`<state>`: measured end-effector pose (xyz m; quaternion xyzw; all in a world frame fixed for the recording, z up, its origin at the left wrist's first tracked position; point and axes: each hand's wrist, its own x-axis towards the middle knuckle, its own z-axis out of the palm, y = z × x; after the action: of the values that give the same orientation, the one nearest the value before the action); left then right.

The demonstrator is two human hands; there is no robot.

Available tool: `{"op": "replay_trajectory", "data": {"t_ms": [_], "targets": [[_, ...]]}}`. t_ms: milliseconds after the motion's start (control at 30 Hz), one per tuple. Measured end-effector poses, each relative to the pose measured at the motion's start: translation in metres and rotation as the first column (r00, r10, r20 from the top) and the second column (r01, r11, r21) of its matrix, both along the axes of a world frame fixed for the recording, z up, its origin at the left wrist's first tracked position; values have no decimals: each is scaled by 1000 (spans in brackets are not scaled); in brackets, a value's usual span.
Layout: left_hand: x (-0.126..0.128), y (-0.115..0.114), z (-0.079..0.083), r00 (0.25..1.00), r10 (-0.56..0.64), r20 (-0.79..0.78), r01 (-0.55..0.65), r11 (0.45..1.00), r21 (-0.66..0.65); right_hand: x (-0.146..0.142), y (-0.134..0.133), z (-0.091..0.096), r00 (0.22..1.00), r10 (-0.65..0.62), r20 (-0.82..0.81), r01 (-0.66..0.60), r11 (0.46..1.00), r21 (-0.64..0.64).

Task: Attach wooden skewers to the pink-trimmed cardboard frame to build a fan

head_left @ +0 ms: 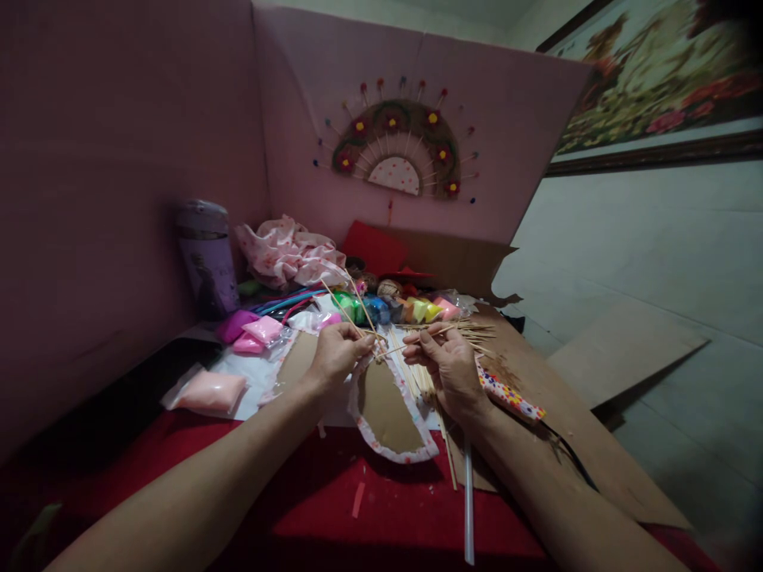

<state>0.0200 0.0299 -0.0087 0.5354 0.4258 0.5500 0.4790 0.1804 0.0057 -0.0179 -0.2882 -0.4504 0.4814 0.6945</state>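
My left hand (335, 354) is closed in a pinch on thin bamboo sticks (358, 300) that cross and point up and away. Opposite it, my right hand (448, 367) grips another slim bamboo stick between thumb and fingers, its far end reaching toward my left fingertips. Just below the hands lies a rounded cardboard piece (390, 409) edged with white, red-spotted fabric. A similar cardboard piece (296, 361) sits partly behind my left hand. Loose bamboo sticks (420, 377) are spread beneath and beside my right hand. A translucent glue stick (469, 508) shows below my right wrist.
Bagged coloured clay (208, 391) and a purple tumbler (208, 262) stand left. Crumpled pink fabric (286, 250) is behind. Flower-patterned material (513, 397) and a large cardboard sheet (587, 429) lie right. A decorated half-round fan (396, 147) hangs on the pink board.
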Motion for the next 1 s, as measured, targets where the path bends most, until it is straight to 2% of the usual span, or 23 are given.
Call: {"op": "replay_trajectory", "data": {"t_ms": [200,400,600,1000], "targets": [[0,0,0,999,25,-24,-25,1000,9,1,-1,1,999,-38,17,38,999,16],[1,-2,4,999,31,-23,-32,999,-20,1,-3,2,995,-96,39,93,992,90],[1,-4,7,999,32,-42,-34,998,-51,2,-5,3,996,-79,41,73,990,124],[0,-2,4,999,30,-18,-31,999,-22,-2,-8,1,991,-73,114,58,989,135]]}}
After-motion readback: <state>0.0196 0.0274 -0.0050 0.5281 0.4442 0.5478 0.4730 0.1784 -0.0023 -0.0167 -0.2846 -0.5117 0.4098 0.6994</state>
